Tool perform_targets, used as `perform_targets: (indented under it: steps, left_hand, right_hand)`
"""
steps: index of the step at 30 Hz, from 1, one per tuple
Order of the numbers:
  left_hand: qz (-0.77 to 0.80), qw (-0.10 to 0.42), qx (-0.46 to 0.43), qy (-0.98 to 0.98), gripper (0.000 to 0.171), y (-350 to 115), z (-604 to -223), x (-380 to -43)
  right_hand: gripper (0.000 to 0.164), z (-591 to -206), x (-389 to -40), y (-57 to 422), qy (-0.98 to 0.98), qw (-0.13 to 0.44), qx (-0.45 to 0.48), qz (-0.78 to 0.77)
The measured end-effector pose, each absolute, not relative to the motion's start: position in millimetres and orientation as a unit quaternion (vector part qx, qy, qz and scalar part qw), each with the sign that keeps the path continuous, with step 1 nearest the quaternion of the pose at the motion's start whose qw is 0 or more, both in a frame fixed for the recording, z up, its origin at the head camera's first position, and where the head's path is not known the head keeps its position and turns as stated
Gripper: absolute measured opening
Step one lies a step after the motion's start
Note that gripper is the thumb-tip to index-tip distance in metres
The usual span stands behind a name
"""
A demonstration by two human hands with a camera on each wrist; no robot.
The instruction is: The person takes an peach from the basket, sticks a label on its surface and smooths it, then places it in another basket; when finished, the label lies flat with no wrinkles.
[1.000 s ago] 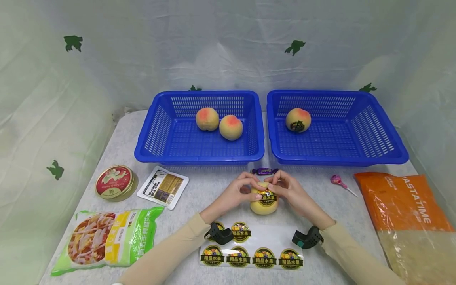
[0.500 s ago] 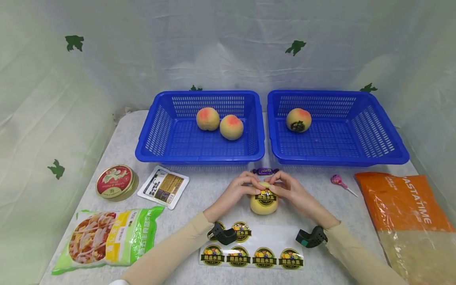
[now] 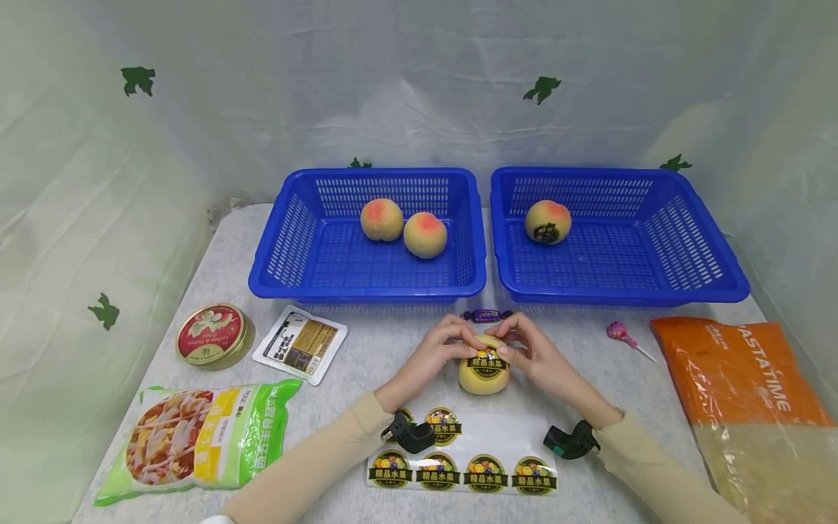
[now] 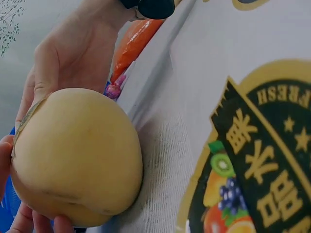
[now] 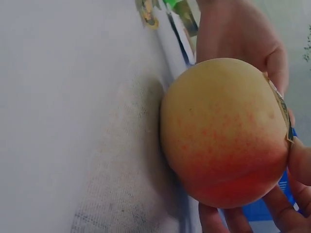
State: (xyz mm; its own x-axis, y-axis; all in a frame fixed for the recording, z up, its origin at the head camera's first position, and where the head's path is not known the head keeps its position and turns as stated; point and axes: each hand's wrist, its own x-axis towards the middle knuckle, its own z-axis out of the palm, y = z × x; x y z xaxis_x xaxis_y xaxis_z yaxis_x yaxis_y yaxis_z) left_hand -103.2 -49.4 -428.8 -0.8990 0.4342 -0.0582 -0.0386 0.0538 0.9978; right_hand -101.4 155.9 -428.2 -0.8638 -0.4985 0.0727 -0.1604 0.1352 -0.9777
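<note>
Thumbs of the left hand (image 3: 437, 355) and right hand (image 3: 535, 355) have shifted on the label (image 3: 487, 364) since a second ago: the left one sits higher, by its upper left edge, the right one lower, by its right edge. Working from the left on my feeds, a green food bag (image 3: 196, 437), a round tin (image 3: 211, 336) and a white packet (image 3: 302, 345) lie off to the side, leaving the hands room. Next comes the left basket (image 3: 366, 292), holding two peaches (image 3: 425, 235) with no label that I can make out. A sheet of labels (image 3: 507, 431) lies nearest the person, within easy reach, I judge. Beyond it, the held peach (image 3: 483, 384) is on the table (image 3: 366, 342), label toward the person; both hands are clamped on it from opposite sides, fingers curled behind, which I take as bracing it against the thumbs' pressure. My right wrist feed shows the label edge-on, one corner seemingly proud of the skin. A purple sweet (image 3: 487, 316) lies just behind the hands. Further right, the right basket (image 3: 622, 295) keeps one labelled peach (image 3: 548, 216) apart from the others, then come a lollipop (image 3: 618, 332) and an orange bag (image 3: 740, 371).
</note>
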Motion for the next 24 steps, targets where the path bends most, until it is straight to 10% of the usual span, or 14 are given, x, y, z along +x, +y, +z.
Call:
perform_targets:
  steps: [15,24]
  left_hand:
    - [0.619,0.177,0.213,0.735,0.026,-56.9,-412.2,-91.9]
    - [0.619,0.179,0.213,0.734,0.024,-57.8,-407.6,-87.3]
  right_hand:
    - [0.045,-436.6,-102.3,161.0,0.734,0.204,-0.234,-0.604]
    - [0.028,-436.6,-109.2,161.6,0.730,0.230,-0.192,-0.614]
